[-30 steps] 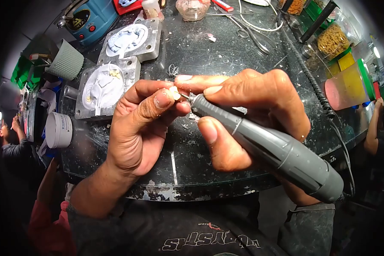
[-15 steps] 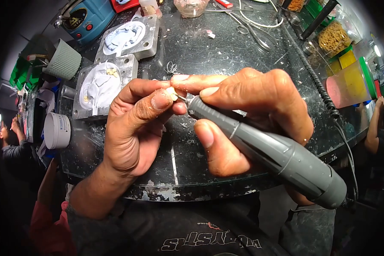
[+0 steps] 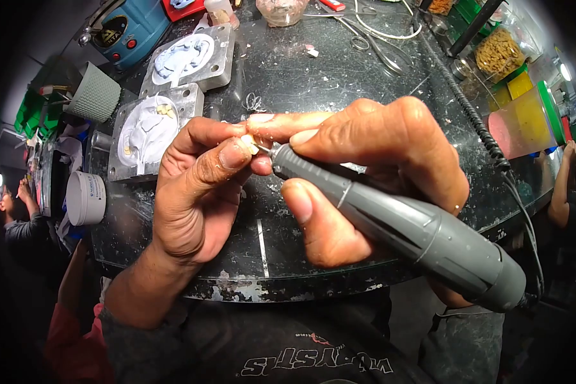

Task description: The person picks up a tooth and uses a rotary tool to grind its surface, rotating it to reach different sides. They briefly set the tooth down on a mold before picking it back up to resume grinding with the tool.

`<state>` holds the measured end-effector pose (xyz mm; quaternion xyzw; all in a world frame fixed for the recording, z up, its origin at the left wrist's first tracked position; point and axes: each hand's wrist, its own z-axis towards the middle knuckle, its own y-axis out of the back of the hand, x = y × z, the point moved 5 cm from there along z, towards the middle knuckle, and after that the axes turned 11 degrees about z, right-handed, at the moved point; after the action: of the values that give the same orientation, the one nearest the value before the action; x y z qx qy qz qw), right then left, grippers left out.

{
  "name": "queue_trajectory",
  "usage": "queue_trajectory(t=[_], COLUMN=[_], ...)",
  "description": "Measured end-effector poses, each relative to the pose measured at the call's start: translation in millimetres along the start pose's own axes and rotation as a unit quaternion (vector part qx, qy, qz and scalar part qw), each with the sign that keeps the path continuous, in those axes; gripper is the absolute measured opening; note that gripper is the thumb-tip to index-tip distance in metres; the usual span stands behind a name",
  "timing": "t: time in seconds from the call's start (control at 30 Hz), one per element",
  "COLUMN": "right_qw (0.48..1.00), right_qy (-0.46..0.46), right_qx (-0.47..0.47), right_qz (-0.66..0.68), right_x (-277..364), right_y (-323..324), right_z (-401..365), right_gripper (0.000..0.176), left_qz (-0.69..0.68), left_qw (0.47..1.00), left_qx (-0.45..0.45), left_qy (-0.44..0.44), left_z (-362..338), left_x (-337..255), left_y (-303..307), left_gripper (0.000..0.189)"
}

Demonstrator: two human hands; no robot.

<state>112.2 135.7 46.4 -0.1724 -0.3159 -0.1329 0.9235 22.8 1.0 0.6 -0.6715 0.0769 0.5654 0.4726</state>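
Note:
My left hand (image 3: 195, 192) pinches a small cream denture tooth (image 3: 251, 145) between thumb and fingertips. My right hand (image 3: 390, 144) is wrapped around a dark grey rotary handpiece (image 3: 397, 221), its thin metal bur meeting the tooth or nearly so; exact contact is too small to tell. The right index fingertip rests close against the left fingertips. Pale flecks show around the bur. Beyond my left hand lies a metal flask half (image 3: 194, 99) filled with white plaster (image 3: 148, 137), with several cream teeth (image 3: 166, 111) set in it.
A second flask half (image 3: 221, 61) lies behind the first. Nearby stand a white tub (image 3: 86, 198), a grey basket (image 3: 96, 96) and a blue machine (image 3: 131, 32). Scissors (image 3: 381, 54), a coiled cord (image 3: 457, 96) and a pink-filled container (image 3: 518, 128) occupy the right. Other people are at both sides.
Both hands, the tooth and the handpiece's tip have shifted slightly left in view. Both grips stay the same, and the bur remains at the tooth.

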Motion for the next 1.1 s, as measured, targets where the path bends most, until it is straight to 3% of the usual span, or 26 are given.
queue_trajectory(t=[0.9, 1.1], right_qw=[0.999, 1.000], right_qy=[0.036, 0.003], right_qx=[0.002, 0.020], right_qz=[0.010, -0.019], right_x=[-1.9, 0.5], right_y=[1.9, 1.7], right_z=[-2.0, -0.1], right_gripper=[0.027, 0.024], left_qz=[-0.030, -0.026], left_qw=[0.999, 0.999], left_qx=[0.002, -0.003], left_qy=[0.038, 0.033], left_z=[-1.9, -2.2], left_x=[4.6, 4.2], left_y=[-1.1, -3.2], left_gripper=[0.013, 0.013])
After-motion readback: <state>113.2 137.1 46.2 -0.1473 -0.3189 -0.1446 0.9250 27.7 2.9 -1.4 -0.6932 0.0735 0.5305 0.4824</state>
